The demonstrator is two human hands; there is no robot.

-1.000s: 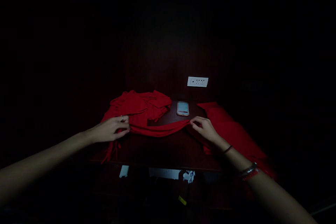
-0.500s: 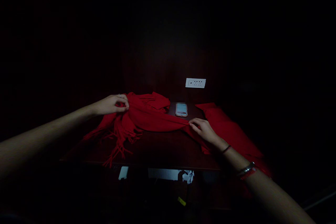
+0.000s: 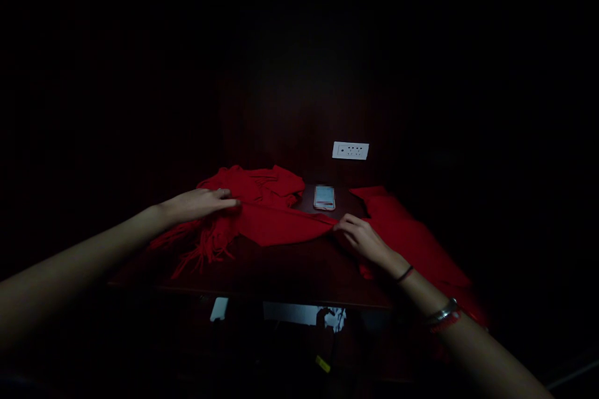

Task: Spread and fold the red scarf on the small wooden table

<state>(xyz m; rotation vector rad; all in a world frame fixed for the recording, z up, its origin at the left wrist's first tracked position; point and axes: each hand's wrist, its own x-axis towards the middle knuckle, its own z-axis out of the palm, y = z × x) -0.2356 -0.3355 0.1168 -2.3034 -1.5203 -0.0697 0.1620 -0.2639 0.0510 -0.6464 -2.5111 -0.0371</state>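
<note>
A red fringed scarf (image 3: pixel 281 225) stretches between my two hands above a dark table. My left hand (image 3: pixel 203 204) is closed on its left part, fingers pinching the cloth, with the fringe hanging below. At the other end of the taut stretch, my right hand (image 3: pixel 360 234) pinches the scarf's edge between thumb and fingers. More bunched red cloth (image 3: pixel 276 182) lies behind the stretched part. Whether it belongs to the same scarf I cannot tell. To the right, another spread of red cloth (image 3: pixel 412 237) runs under and beyond my right forearm.
A phone with a lit screen (image 3: pixel 324 197) lies at the back of the dark table (image 3: pixel 290 274). On the wall behind is a white socket plate (image 3: pixel 350 150). Below the table edge are pale shapes and a small yellow object (image 3: pixel 322 363). The surroundings are very dark.
My left hand has moved down and slightly right, still with the scarf. The stretch between my hands sits lower, and the fringe has shifted left. My right hand has barely moved.
</note>
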